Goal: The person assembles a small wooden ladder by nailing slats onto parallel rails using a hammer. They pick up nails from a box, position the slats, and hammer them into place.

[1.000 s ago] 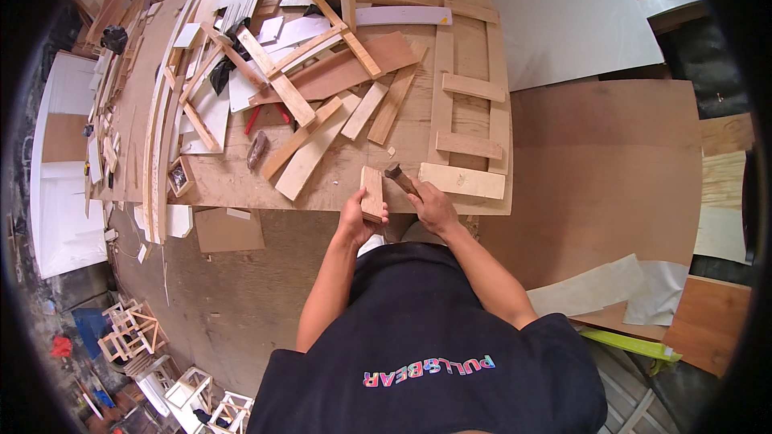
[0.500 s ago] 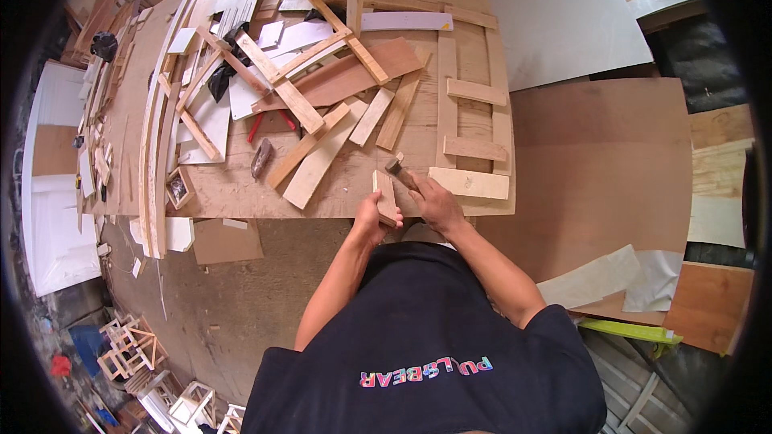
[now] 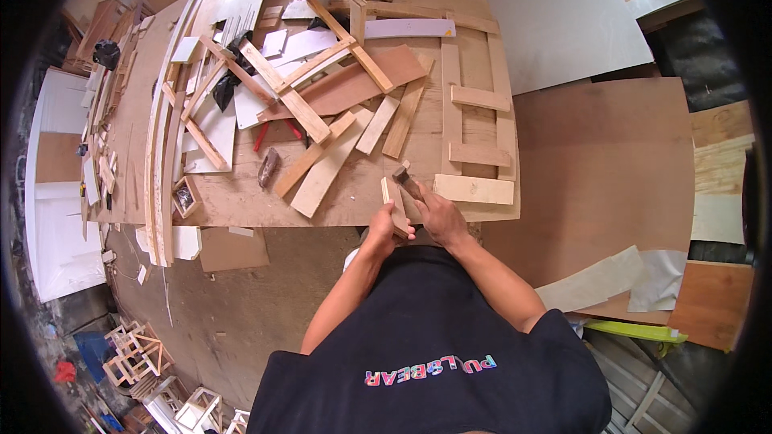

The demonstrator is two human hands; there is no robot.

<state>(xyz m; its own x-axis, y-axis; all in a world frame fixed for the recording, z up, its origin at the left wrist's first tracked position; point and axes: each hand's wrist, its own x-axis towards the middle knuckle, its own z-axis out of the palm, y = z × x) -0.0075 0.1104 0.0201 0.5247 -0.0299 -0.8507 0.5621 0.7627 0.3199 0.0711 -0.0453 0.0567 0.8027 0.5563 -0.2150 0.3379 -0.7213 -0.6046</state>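
Note:
Close to the front edge of the worktable (image 3: pixel 354 207), my left hand (image 3: pixel 381 230) is closed around a short, pale wooden block (image 3: pixel 394 201), which tilts upward. Just to its right, my right hand (image 3: pixel 441 220) grips a hammer (image 3: pixel 408 182), its metal head up beside the block's top end. The palm side of the right hand is hidden. Beyond the hammer, a ladder-like wooden frame (image 3: pixel 452 116) lies flat along the table's right side, with a loose pale board (image 3: pixel 474 189) at its near end.
Joined wooden strips (image 3: pixel 302 111) and offcuts pile up mid-table. Left of them lie red-handled pliers (image 3: pixel 261 137), a dark brown lump (image 3: pixel 268 167) and a small wooden box (image 3: pixel 186 197). Long strips (image 3: pixel 165 137) overhang the front edge. A large brown sheet (image 3: pixel 599 185) stands to the right.
The view has shifted slightly, so the table sits a little lower and further right. Both hands keep their hold on the block and the hammer, still close together.

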